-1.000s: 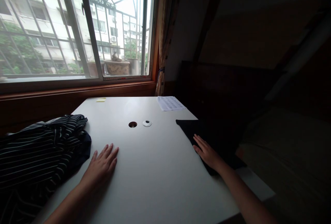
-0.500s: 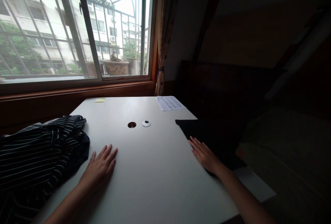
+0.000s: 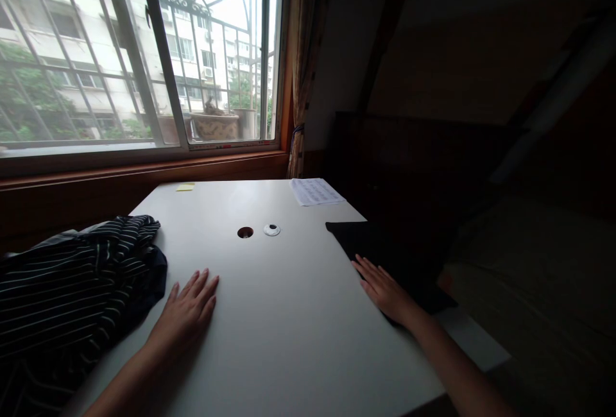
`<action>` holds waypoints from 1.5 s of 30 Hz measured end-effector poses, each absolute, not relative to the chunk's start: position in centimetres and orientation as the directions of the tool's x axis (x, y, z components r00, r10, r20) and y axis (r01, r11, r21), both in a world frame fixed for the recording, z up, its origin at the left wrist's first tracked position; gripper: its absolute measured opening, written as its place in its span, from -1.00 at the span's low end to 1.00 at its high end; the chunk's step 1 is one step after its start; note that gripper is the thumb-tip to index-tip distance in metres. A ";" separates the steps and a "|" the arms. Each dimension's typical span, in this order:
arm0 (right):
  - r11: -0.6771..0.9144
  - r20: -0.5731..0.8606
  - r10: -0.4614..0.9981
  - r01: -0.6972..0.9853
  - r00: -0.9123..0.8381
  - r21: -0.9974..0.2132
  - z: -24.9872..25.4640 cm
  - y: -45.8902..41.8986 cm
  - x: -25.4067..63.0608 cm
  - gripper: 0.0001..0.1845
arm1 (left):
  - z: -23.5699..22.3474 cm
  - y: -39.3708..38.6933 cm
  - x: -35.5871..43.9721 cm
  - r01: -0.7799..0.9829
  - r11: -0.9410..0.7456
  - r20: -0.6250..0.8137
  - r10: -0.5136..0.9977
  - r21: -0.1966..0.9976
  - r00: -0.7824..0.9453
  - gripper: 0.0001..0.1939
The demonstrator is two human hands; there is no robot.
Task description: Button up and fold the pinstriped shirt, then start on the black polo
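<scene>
My left hand [image 3: 187,306] lies flat on the white table [image 3: 269,327], fingers stretched out and holding nothing. Just left of it is a heap of dark cloth with white stripes [image 3: 72,282], apart from the fingers. On the right side, my right hand [image 3: 382,287] rests palm down with its fingers extended, at the edge of a flat black cloth or mat [image 3: 409,263]. Further back, between the two hands, there is a round hole [image 3: 245,233] in the tabletop, and beside it a small white disc with a dark spot [image 3: 272,229].
Printed sheets of paper [image 3: 316,192] lie at the table's far right corner. A yellow sticky note [image 3: 185,187] is at the far left. Behind the table stands a barred window [image 3: 185,51] with a tied curtain [image 3: 298,83]. The room to the right is dark.
</scene>
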State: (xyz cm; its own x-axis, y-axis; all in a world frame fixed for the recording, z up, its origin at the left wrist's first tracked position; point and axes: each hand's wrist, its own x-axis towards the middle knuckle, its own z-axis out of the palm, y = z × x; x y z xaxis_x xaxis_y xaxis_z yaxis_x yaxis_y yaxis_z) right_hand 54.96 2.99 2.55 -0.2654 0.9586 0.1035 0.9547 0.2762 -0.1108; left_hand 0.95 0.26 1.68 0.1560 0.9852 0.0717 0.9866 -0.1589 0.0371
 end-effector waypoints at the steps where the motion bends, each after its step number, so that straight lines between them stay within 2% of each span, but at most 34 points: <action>1: 0.271 0.102 0.960 0.956 -0.261 -0.111 2.6 2.7 55.0 -0.39 | 1.7 0.3 1.0 0.986 -0.161 0.070 0.985 0.038 0.158 -0.46; 9: 0.218 0.097 0.973 0.971 -0.208 -0.101 2.3 0.1 55.3 -0.31 | 1.6 0.2 0.9 0.984 -0.174 0.074 0.983 0.047 0.170 -0.46; 18: 0.065 0.122 0.991 0.995 -0.055 -0.079 0.1 -2.2 54.2 -0.18 | 1.5 0.3 0.9 0.980 -0.177 0.096 0.981 0.089 0.168 -0.46; 22: 0.011 0.059 0.998 0.992 -0.004 -0.128 -0.3 -3.4 53.1 -0.12 | 1.7 0.2 1.0 0.982 -0.171 0.089 0.983 0.083 0.163 -0.46; 26: 0.129 0.092 0.989 0.970 -0.112 -0.205 1.2 -4.0 51.4 -0.22 | 2.2 0.0 1.2 0.980 -0.176 0.089 0.982 0.097 0.168 -0.46; 29: 0.264 0.184 0.956 0.943 -0.229 -0.201 3.2 -3.6 49.2 -0.26 | 2.3 -0.1 1.3 0.977 -0.176 0.104 0.981 0.122 0.164 -0.47; 35: 0.449 0.215 0.890 0.858 -0.403 -0.251 5.4 -0.5 43.4 -0.31 | 2.5 -0.2 1.0 0.964 -0.216 0.140 0.971 0.153 0.195 -0.49; 37: 0.484 0.227 0.872 0.836 -0.435 -0.257 5.1 0.9 41.5 -0.33 | 3.3 -0.1 0.7 0.962 -0.227 0.198 0.960 0.154 0.195 -0.50; 40: 0.530 0.283 0.841 0.808 -0.461 -0.257 4.3 2.7 39.3 -0.40 | 5.4 -0.3 -0.4 0.968 -0.213 0.381 0.913 0.129 0.150 -0.53; 45: 0.558 0.333 0.820 0.783 -0.467 -0.275 2.8 3.5 38.4 -0.49 | 10.5 -2.1 -3.6 0.995 -0.002 0.651 0.757 0.103 -0.065 -0.55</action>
